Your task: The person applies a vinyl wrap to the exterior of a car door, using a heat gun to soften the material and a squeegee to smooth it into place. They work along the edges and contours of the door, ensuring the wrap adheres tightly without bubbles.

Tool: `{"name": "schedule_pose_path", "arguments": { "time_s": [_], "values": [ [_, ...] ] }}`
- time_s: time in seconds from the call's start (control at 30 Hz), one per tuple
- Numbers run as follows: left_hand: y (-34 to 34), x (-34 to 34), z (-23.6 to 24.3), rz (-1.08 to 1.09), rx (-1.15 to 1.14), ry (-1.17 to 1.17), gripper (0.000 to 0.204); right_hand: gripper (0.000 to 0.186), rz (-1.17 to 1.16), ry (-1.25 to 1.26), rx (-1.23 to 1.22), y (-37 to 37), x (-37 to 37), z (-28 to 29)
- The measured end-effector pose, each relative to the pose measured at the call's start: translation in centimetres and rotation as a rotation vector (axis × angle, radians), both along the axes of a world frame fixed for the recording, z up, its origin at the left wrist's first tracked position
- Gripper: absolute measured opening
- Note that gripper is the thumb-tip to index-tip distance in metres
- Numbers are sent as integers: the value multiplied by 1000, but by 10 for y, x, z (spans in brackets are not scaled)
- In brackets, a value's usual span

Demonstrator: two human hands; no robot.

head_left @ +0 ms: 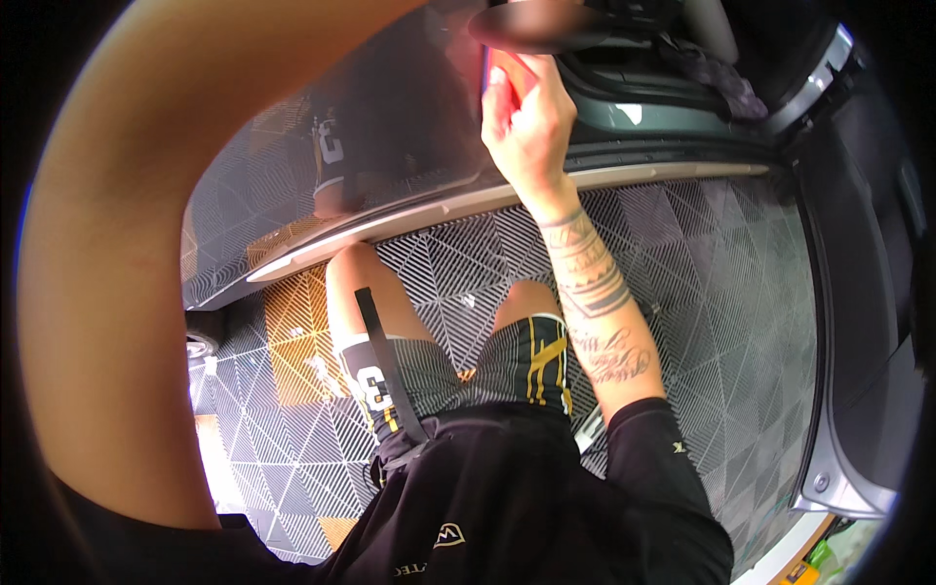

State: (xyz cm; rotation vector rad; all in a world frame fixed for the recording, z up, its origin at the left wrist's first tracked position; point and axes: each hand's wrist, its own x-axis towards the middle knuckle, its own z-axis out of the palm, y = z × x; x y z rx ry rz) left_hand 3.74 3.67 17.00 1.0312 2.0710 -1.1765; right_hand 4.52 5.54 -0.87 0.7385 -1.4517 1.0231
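Note:
My right hand (531, 125) reaches up to the car at the top of the view, its fingers closed around a flat red piece (515, 68). What kind of tool the red piece is cannot be made out. It sits close to the edge between the dark grey car panel (390, 127) and the door opening (624, 107). Just above it a dark rounded shape (536, 41) is blurred. My left arm arches large across the left side and out past the top edge, so the left hand lies outside the picture.
A crumpled greyish-purple cloth (717, 78) lies in the door opening. To the right stands the open car door (863, 312). Below the sill (673, 174) spreads a floor of patterned dark tiles (721, 283) with some orange ones (297, 341). Part of a wheel (200, 341) shows at left.

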Motion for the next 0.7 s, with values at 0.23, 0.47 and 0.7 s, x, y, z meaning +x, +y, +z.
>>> {"name": "schedule_pose_path", "arguments": {
  "time_s": [0.23,0.47,0.7],
  "values": [
    [-9,-34,-9,51,30,6,34,28,519,-500,-389,77,36,-34],
    [-11,-45,-11,57,11,-4,36,15,392,-743,-162,32,-12,-82],
    [1,-35,-9,143,-49,-11,34,8,289,-594,-124,14,0,-104]
  ]
}}
